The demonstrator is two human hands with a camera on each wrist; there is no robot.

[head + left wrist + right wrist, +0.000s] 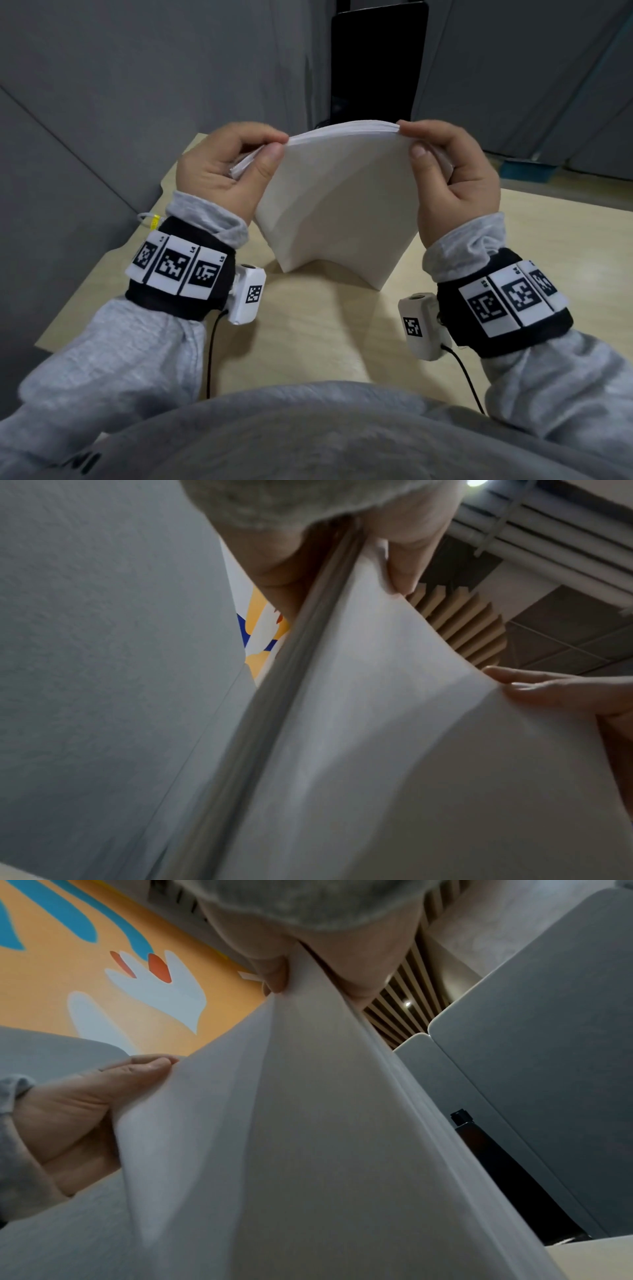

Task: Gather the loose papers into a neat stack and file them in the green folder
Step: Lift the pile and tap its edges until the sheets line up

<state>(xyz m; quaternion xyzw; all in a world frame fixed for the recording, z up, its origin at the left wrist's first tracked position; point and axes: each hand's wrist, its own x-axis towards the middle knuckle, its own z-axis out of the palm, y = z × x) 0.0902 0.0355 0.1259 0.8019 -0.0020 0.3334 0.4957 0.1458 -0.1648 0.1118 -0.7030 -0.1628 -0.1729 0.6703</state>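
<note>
A stack of white papers (337,202) stands upright on its bottom edge on the light wooden desk (329,329), bowed toward me in the middle. My left hand (236,164) pinches the stack's upper left corner between thumb and fingers. My right hand (442,164) pinches the upper right corner the same way. The left wrist view shows the papers (394,737) from below with my left hand (346,561) gripping their edge. In the right wrist view the papers (308,1137) run up into my right hand (308,961). No green folder appears in any view.
A dark monitor (376,65) stands behind the desk against grey partition panels (137,85). The desk's left edge (99,274) has a notch. Cables run from both wrist cameras toward my body.
</note>
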